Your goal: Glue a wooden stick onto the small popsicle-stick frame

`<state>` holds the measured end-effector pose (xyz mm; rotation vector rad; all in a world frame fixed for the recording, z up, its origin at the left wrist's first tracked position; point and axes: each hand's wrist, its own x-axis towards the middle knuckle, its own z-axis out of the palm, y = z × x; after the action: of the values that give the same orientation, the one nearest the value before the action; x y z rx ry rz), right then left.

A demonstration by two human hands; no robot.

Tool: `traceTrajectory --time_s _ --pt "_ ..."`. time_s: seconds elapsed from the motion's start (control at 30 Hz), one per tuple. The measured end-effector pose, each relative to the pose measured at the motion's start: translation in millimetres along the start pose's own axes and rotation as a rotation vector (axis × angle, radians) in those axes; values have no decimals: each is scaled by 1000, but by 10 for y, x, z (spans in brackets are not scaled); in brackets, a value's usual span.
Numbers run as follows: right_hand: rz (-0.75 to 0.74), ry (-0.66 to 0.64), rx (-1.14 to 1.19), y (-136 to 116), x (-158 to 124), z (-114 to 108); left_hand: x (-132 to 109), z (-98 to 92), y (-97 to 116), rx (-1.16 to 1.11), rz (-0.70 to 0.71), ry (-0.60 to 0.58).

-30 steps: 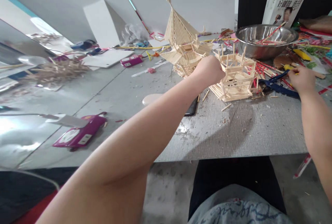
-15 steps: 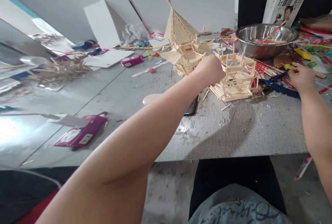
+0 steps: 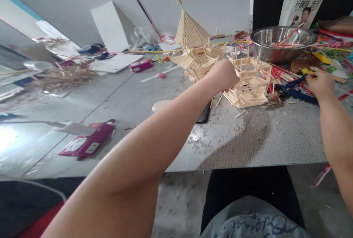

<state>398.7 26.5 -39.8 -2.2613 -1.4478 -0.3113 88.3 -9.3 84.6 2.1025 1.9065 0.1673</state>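
Observation:
A many-sided model frame (image 3: 252, 83) of pale wooden sticks, with short uprights, stands on the table. My left hand (image 3: 224, 74) is closed at its left side, with the fingertips mostly hidden against the sticks. Just behind that hand rises a pagoda-like stick model (image 3: 193, 32) with a pointed roof. Over on the right, my right hand (image 3: 321, 83) has its fingers pressed together; what lies in them is hidden. Blue-handled pliers (image 3: 293, 90) touch or pass under that hand, and a small yellow piece (image 3: 306, 71) shows at its fingertips.
A steel bowl (image 3: 284, 41) with red-and-white sticks stands behind the right hand. A black phone (image 3: 203, 116) lies partly beneath my left forearm. Purple packs (image 3: 88, 142) and a heap of wood scraps (image 3: 64, 76) lie to the left. Stick offcuts are scattered around the frame.
The view has shifted very slightly. Both hands and the stick models stay practically where they were.

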Motion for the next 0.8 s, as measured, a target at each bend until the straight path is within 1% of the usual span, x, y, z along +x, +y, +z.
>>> traceTrajectory --time_s 0.4,0.5,0.6,0.8 --pt "1 0 6 -11 -3 -6 -46 -23 17 -76 -18 -6" --pt "12 -20 13 -20 -6 -16 -23 -3 -2 -83 -9 -4" --pt "8 -8 20 -21 -8 -19 12 13 -20 -97 4 -20" --pt "18 -28 1 -36 -24 -44 44 32 -24 -117 -6 -32"
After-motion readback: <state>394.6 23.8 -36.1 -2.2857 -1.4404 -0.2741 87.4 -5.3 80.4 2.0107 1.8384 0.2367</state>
